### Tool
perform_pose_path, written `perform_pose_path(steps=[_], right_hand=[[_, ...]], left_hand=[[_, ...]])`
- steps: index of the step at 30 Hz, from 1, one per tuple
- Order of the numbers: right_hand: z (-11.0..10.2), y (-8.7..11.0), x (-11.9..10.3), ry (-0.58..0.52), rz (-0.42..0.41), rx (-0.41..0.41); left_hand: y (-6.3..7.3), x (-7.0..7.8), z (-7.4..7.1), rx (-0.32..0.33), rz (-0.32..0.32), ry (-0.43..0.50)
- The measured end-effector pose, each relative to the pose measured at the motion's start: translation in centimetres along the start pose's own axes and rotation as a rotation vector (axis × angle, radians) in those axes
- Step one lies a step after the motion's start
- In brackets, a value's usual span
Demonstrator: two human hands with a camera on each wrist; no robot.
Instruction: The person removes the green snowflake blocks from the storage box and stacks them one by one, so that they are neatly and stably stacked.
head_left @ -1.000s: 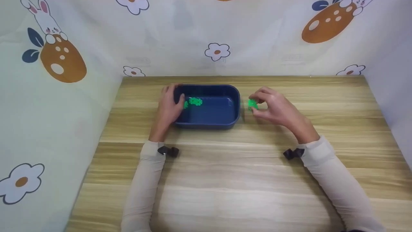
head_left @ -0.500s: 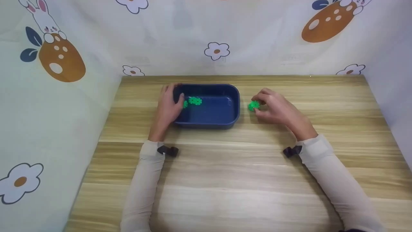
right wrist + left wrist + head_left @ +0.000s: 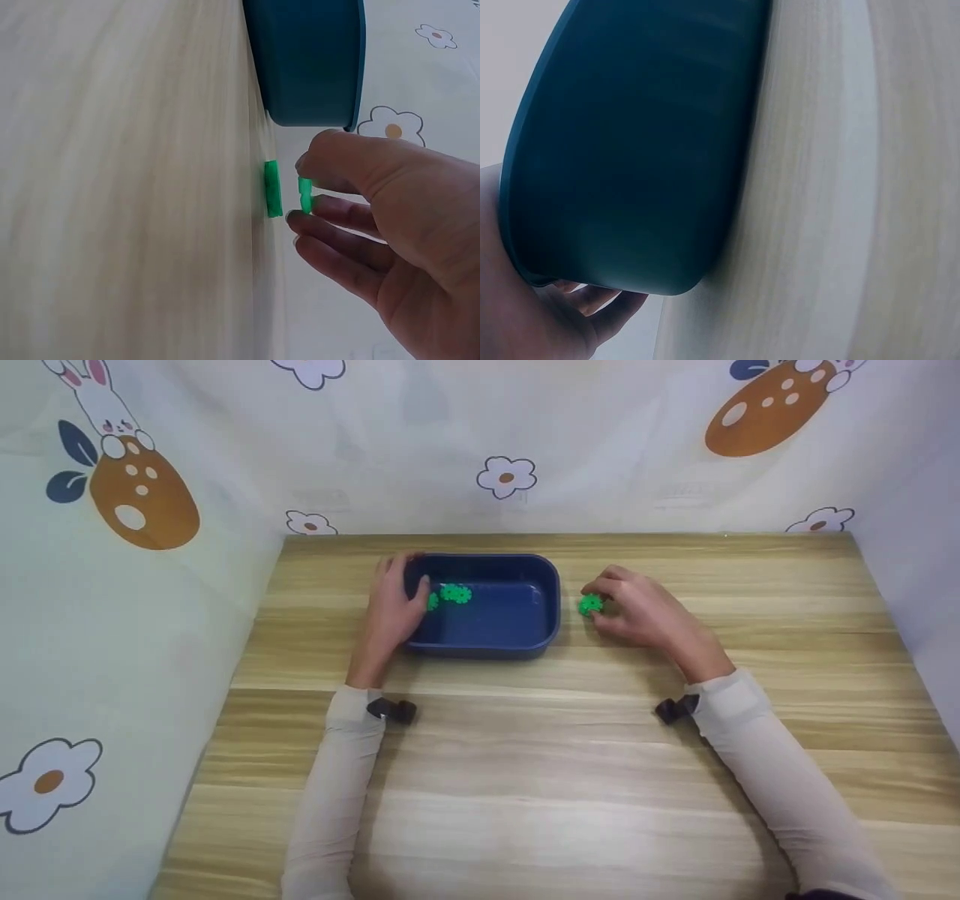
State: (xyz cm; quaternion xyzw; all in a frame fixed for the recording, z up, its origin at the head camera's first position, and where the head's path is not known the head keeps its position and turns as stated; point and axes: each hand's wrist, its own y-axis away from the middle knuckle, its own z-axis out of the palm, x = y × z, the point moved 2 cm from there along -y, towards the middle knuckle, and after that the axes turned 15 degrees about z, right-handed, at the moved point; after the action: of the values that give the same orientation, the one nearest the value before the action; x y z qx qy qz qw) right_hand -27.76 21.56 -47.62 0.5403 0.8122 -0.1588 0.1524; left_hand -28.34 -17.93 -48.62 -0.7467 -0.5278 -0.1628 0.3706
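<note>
A dark blue plastic box (image 3: 487, 649) stands on the wooden table. My left hand (image 3: 394, 604) grips its left wall, thumb over the rim on the inside and fingers along the outside. Inside the box, near that thumb, lie several green snowflake-shaped plastic discs (image 3: 456, 594). Just right of the box, my right hand (image 3: 637, 604) pinches a green disc (image 3: 305, 195) between thumb and fingers. Below it, in the right wrist view, a second green disc (image 3: 273, 189) lies on the tabletop, with a small gap between the two.
The wood-grained table (image 3: 510, 780) runs up to a patterned cloth wall (image 3: 600, 442) behind the box. More cloth hangs on the left side, and a pale wall (image 3: 900, 510) bounds the right. Each cuff carries a small black wrist camera (image 3: 394, 711).
The green at my right fingertips looked tilted a second ago and now shows flatter, with its round outline visible. My right forearm has shifted slightly left. The left hand and box have stayed put.
</note>
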Motion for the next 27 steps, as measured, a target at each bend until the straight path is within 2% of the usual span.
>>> perform_pose_path(steps=[6, 27], right_hand=[[0.12, -0.16, -0.05, 0.026, -0.026, -0.013], [0.32, -0.18, 0.11, 0.023, -0.016, -0.073]], left_hand=[[-0.02, 0.21, -0.05, 0.002, 0.010, 0.001], [-0.14, -0.19, -0.02, 0.005, 0.033, -0.009]])
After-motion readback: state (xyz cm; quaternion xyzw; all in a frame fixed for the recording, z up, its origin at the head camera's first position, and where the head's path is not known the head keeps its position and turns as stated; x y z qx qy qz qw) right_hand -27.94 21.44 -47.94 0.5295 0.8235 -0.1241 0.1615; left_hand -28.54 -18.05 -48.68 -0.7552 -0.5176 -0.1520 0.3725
